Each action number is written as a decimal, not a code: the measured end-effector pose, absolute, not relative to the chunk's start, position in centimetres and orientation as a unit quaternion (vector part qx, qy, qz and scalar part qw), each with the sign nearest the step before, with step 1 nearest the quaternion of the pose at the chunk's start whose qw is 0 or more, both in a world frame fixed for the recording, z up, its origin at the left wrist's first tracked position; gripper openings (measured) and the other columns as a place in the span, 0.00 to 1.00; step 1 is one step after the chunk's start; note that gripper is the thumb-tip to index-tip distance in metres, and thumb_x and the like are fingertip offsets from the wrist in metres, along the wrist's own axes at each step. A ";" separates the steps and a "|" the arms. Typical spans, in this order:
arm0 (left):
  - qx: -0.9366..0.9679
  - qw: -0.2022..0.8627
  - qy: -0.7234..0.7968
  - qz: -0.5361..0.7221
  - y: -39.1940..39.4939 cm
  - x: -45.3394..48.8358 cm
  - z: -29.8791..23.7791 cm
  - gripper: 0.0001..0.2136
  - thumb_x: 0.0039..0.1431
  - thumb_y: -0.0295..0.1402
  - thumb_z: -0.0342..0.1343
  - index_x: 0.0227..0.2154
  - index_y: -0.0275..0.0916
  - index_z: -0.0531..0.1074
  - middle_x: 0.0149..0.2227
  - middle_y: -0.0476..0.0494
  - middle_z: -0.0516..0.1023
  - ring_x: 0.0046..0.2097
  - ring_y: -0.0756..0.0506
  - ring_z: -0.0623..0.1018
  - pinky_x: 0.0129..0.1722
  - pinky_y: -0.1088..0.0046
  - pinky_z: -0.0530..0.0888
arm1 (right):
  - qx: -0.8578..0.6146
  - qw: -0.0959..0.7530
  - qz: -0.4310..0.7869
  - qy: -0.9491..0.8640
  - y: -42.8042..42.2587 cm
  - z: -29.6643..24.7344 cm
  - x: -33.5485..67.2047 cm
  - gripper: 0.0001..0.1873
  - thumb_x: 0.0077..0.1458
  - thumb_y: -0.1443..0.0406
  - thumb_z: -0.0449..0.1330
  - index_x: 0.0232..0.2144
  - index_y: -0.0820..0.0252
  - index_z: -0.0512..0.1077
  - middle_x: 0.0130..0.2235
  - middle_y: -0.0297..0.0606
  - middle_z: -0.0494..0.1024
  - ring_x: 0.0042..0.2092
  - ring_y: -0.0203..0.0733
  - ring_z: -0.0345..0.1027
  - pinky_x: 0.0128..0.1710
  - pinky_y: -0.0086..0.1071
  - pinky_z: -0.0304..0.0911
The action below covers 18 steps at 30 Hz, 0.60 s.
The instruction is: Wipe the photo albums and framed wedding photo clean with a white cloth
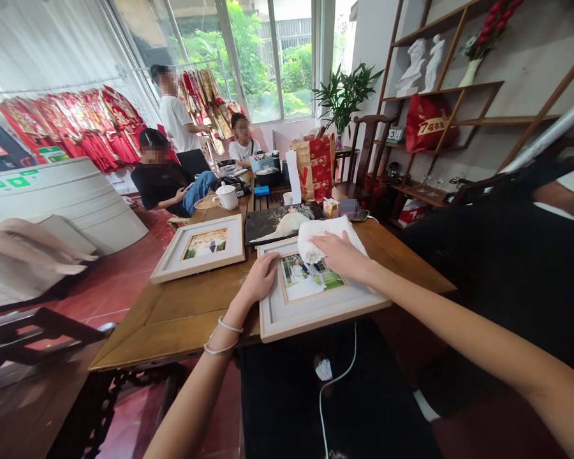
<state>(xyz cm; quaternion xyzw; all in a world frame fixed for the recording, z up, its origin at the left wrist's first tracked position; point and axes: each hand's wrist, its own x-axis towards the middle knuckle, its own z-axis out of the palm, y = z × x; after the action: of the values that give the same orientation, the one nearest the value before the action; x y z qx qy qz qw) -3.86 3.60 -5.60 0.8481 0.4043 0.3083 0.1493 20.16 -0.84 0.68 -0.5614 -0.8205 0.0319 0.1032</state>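
Observation:
A light wooden picture frame (325,311) with a wedding photo in a pale mat lies at the table's near edge, slightly overhanging it. My left hand (261,277) grips the frame's left side, thumb and fingers at its border. A folded white towel (332,231) rests on the frame's upper right part. My right hand (339,252) is pressed on the towel, fingers bent over it, and covers part of the photo. To the left lies a second picture frame (172,261), also holding a wedding photo. Behind both is a dark photo panel (263,223) showing a white dress.
Farther along the wooden table (205,309) stand a white lidded cup (227,196), a paper bag (316,162) and a phone (361,215). People sit and stand around the far end. A white cable (337,379) hangs below the near edge. Another person sits close at right.

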 end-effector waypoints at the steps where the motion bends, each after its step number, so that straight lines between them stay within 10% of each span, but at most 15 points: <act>1: 0.848 0.149 0.404 0.309 3.6 -3.9 -5.6 0.17 0.58 0.25 0.47 0.50 0.36 0.67 0.53 0.36 0.71 0.56 0.41 0.69 0.59 0.56 0.63 | -0.560 0.093 0.028 -0.823 -0.6 0.6 20.1 0.33 0.48 0.80 0.45 0.57 0.64 0.60 0.61 0.49 0.62 0.63 0.58 0.46 0.55 0.69 0.39; 8: 0.847 0.150 0.409 0.304 3.4 -3.8 -5.4 0.17 0.59 0.27 0.46 0.50 0.36 0.67 0.54 0.36 0.70 0.57 0.41 0.68 0.59 0.57 0.63 | -0.537 0.020 0.049 -0.842 -1.2 1.4 19.7 0.31 0.46 0.80 0.46 0.53 0.63 0.65 0.57 0.50 0.68 0.62 0.59 0.49 0.54 0.68 0.43; 18: 0.843 0.153 0.410 0.312 3.6 -3.8 -5.6 0.16 0.59 0.26 0.47 0.50 0.36 0.68 0.53 0.36 0.71 0.57 0.40 0.69 0.58 0.57 0.64 | -0.414 -0.034 0.135 -0.900 -8.5 4.8 18.6 0.21 0.47 0.75 0.49 0.43 0.62 0.70 0.42 0.48 0.76 0.44 0.52 0.71 0.42 0.40 0.63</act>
<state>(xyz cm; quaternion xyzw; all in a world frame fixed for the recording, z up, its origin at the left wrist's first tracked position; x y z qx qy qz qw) -3.84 3.58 -5.60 0.8431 0.4103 0.3121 0.1530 18.56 -8.50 4.82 -0.4137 -0.8997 0.1352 -0.0343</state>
